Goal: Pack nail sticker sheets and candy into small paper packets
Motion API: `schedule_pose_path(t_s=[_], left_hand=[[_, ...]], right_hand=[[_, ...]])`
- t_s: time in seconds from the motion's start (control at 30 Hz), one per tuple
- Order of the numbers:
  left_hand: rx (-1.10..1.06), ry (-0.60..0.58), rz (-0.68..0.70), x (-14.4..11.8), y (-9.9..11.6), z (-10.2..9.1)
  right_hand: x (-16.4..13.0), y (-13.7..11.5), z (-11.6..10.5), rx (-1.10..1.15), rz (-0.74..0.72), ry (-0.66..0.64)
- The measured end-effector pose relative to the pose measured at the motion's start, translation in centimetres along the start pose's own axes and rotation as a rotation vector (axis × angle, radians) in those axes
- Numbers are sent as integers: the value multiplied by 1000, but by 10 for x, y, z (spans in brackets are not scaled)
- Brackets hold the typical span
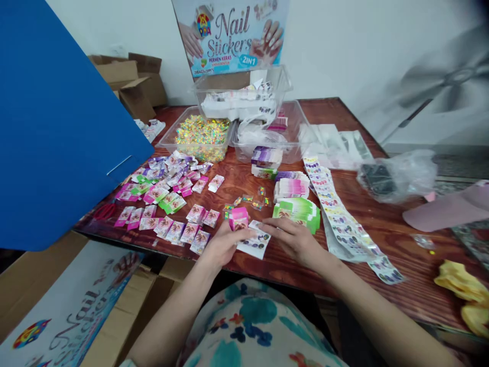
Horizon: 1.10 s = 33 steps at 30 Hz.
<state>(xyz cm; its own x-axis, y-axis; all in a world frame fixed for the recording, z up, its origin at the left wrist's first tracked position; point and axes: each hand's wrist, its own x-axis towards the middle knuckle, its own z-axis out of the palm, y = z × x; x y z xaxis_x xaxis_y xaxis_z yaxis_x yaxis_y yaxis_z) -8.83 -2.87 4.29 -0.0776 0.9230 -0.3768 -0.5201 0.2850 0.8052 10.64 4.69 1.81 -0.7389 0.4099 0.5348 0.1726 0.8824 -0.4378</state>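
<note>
Near the front edge of the table, my left hand (221, 244) is closed around a small pink box (239, 218), which stands upright in its fingers. Its thumb reaches over a white sticker sheet (255, 245) with rows of small dark round stickers. My right hand (296, 239) has its fingers stretched out, with the tips at the upper right corner of that sheet; whether they press on it I cannot tell. Just beyond the right hand lies a fanned stack of flat green boxes (301, 211). Several tiny candy packets (247, 198) lie behind the pink box.
Left of my hands are rows of filled small boxes (174, 232) and a heap (168, 181). Behind stand plastic tubs, one with candy packets (202, 133). Long sticker strips (336, 214) hang over to the right, near a pink bottle (451, 206). A blue panel (64, 127) blocks the left.
</note>
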Motion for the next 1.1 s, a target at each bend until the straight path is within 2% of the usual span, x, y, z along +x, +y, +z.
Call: schedule_pose_path(t_s=[0.07, 0.13, 0.23, 0.3, 0.4, 0.5, 0.63, 0.73, 0.8, 0.87, 0.93, 1.0, 1.1], left_hand=[[24, -23, 3, -4, -4, 0], [39, 5, 40, -5, -7, 0], [51, 62, 102, -4, -11, -2], [64, 105, 124, -1, -12, -3], [64, 171, 146, 1, -12, -5], [-12, 164, 55, 0, -9, -6], [-78, 162, -90, -6, -5, -7], [-28, 167, -52, -10, -13, -12], [29, 238, 38, -10, -24, -16], [90, 331, 147, -8, -35, -20], [144, 382, 214, -4, -44, -22], [183, 395, 242, -1, -50, -23], [207, 399, 266, 2, -54, -25]], right_hand=[[1, 2, 3, 68, 17, 76], [3, -1, 3, 207, 94, 95], [7, -12, 0, 418, 221, 27], [7, -19, 1, 480, 238, -19], [4, -23, 8, 442, 161, 7], [-1, -19, 16, 351, 81, 42], [-8, -15, 12, 292, 34, -77], [-7, -12, 6, 350, 25, -229], [-1, -4, 7, 365, 92, -237], [11, 11, 15, 199, 221, -145], [28, 30, 27, -146, 351, -83], [44, 48, 41, -438, 407, -151], [59, 65, 59, -584, 416, -238]])
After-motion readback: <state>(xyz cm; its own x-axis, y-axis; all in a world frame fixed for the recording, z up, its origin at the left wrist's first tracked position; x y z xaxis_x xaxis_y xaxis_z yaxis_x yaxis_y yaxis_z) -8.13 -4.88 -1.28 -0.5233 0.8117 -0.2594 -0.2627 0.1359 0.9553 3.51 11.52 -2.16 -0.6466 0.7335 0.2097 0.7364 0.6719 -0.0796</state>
